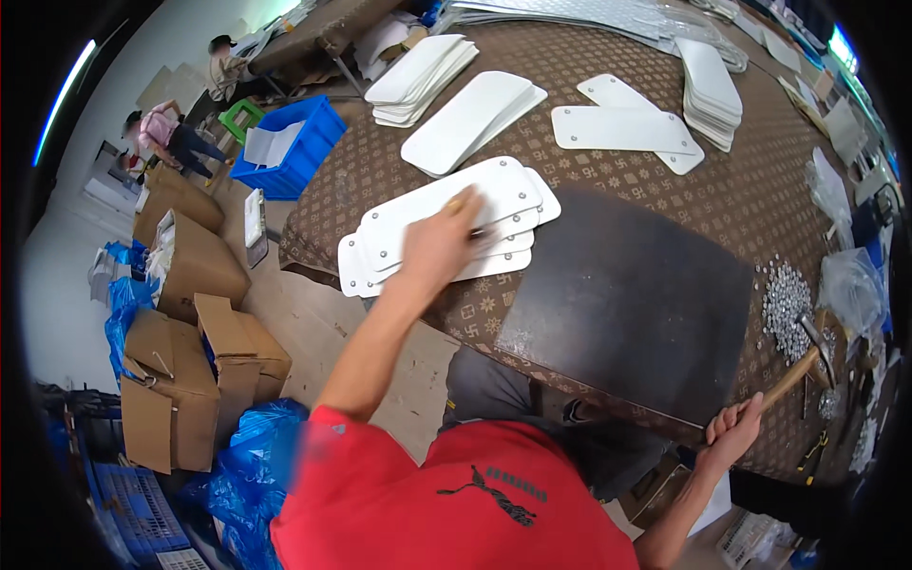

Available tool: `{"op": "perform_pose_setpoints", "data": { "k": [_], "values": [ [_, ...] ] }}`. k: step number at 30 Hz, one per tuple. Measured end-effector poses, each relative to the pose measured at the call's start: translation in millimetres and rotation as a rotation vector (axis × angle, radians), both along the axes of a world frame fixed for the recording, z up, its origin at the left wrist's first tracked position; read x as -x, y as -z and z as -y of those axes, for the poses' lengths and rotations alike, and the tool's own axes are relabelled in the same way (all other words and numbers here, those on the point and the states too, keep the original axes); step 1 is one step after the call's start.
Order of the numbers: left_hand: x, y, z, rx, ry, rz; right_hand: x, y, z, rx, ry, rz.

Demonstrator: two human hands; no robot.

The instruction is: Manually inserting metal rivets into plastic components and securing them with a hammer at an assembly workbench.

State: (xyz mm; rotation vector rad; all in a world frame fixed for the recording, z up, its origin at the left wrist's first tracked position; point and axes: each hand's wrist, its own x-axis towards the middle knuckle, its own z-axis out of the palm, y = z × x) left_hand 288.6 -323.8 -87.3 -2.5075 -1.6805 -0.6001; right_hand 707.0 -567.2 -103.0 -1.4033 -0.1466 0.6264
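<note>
Covering part of the top panel, the L hand (445,239) is over a fanned stack of white panels (397,233) by the table's near-left corner; its fingers are blurred, so can't tell if they're apart or together. Panels are long w/ rounded corners, small metal studs nr the ends. Over to the R hand (731,433): fingers clamped round the wooden handle of a hammer (790,378) at the table's near edge, right side, metal head by a heap of small silvery pieces (786,312). B/w stack and heap, a dark flat sheet (632,294) lies along the near edge, on the brown patterned cloth (380,180). Farther back, 2 more piles of white panels: one (418,81) toward the far-left corner, another (470,123) just nearer. Then 2 crossed panels (622,128), studs showing, mid-table, and a tall pile (711,95) toward the far-right corner. Clear plastic bag (850,285) past the heap, toward the right edge. Off the left edge, a blue crate (290,157) w/ something pale inside; cardboard boxes (171,380) on the floor. 2 ppl in the background, one in a pink top (160,128).
</note>
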Motion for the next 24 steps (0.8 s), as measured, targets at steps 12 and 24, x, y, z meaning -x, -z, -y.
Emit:
{"op": "perform_pose_setpoints", "data": {
  "k": [12,24],
  "values": [
    [59.3,-22.2,-2.2,-0.293,0.144,-0.067,4.1,8.8,9.8,0.022,-0.076,0.126],
    [-137.7,20.4,95.2,0.163,0.787,0.184,7.8,9.1,31.9,0.074,0.001,0.158]
  ]
}}
